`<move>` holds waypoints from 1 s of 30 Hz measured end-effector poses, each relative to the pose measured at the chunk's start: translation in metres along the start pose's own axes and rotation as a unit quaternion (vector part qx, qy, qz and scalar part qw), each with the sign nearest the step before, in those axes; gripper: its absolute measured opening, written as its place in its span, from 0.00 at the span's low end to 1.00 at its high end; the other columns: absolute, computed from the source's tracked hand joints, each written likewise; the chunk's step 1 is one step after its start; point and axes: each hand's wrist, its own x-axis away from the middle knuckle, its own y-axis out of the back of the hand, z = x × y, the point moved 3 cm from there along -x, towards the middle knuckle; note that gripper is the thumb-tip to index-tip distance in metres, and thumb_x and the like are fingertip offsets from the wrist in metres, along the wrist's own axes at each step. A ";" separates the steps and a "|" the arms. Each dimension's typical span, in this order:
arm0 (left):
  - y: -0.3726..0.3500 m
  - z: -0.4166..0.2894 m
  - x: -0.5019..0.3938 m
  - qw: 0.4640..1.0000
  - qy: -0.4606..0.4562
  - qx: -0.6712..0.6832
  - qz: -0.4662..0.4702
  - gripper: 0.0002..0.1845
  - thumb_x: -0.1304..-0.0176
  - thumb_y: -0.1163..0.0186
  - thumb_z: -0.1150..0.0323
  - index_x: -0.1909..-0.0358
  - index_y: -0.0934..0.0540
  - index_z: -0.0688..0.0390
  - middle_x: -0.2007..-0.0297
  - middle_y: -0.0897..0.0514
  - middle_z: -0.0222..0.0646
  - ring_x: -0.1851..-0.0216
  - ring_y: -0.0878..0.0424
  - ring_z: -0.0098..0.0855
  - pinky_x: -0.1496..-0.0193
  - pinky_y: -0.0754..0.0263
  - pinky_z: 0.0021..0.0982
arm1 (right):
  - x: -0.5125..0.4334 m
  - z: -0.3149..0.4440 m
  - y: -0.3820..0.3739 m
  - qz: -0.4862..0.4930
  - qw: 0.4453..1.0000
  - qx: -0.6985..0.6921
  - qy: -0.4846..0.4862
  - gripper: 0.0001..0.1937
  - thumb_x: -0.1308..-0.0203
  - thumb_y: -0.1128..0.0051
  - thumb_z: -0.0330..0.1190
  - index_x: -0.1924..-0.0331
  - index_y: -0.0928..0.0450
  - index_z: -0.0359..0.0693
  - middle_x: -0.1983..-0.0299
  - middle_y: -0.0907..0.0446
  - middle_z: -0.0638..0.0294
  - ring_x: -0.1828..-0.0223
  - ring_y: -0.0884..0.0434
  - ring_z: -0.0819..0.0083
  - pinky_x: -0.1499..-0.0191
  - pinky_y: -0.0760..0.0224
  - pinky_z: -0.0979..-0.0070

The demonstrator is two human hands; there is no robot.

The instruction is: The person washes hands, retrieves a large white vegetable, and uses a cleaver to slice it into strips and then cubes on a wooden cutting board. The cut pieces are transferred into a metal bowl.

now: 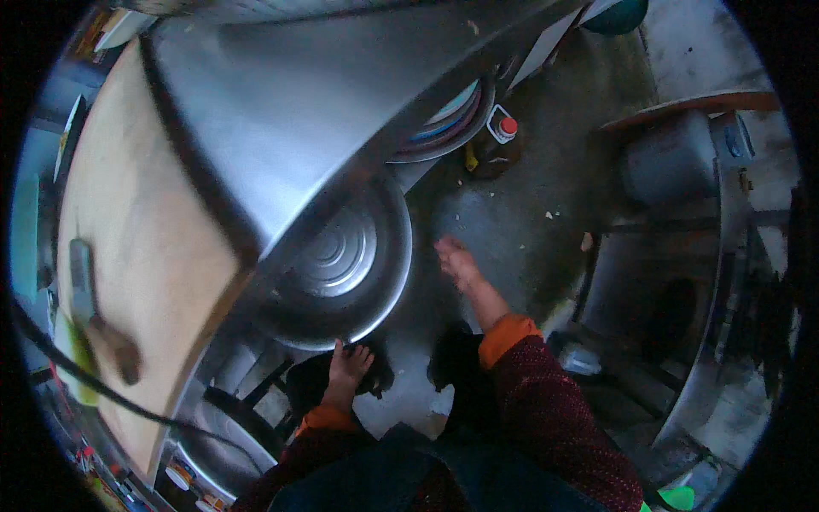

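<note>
A wide metal basin [395, 281] with ringed ridges in its bottom sits low, partly hidden under the edge of a stainless-steel table [307, 96]. My left hand [350, 368] is at the basin's near rim, thumb and fingers apart; whether it touches the rim I cannot tell. To the right of the basin, my right hand [457, 261] hangs over the dark floor [505, 256]. Its fingers are slightly bent and blurred, and nothing shows in them. Both arms have orange cuffs under dark red sleeves.
A wooden board [153, 217] on the left carries a wood-handled knife [89, 288]; a black cable [115, 397] crosses it. A red-capped plastic jug [499, 150] stands near a second basin [441, 152] holding stacked coloured items. On the right are a grey bucket [668, 157] and a dark metal frame [652, 224].
</note>
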 end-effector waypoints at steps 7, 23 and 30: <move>-0.015 -0.021 -0.029 0.982 -0.166 0.012 0.092 0.21 0.36 0.39 0.57 0.45 0.27 0.52 0.47 0.22 0.32 0.46 0.23 0.32 0.43 0.28 0.37 | -0.087 0.056 -0.043 0.075 0.971 0.135 0.182 0.18 0.36 0.46 0.43 0.48 0.25 0.41 0.64 0.20 0.68 0.66 0.25 0.80 0.66 0.32 0.80; -0.015 -0.037 0.015 0.973 -0.220 -0.003 0.070 0.12 0.39 0.39 0.63 0.56 0.26 0.54 0.63 0.21 0.29 0.69 0.21 0.27 0.75 0.27 0.22 | -0.057 0.091 -0.077 0.198 0.768 0.295 0.533 0.25 0.36 0.50 0.33 0.35 0.36 0.41 0.45 0.26 0.45 0.45 0.25 0.53 0.42 0.34 0.66; -0.026 -0.031 0.051 0.975 -0.205 0.055 0.063 0.04 0.38 0.40 0.67 0.67 0.26 0.52 0.71 0.23 0.25 0.74 0.23 0.24 0.73 0.25 0.24 | -0.003 0.129 -0.091 0.301 0.661 0.280 0.628 0.20 0.41 0.52 0.31 0.44 0.27 0.36 0.53 0.26 0.53 0.50 0.27 0.60 0.44 0.36 0.69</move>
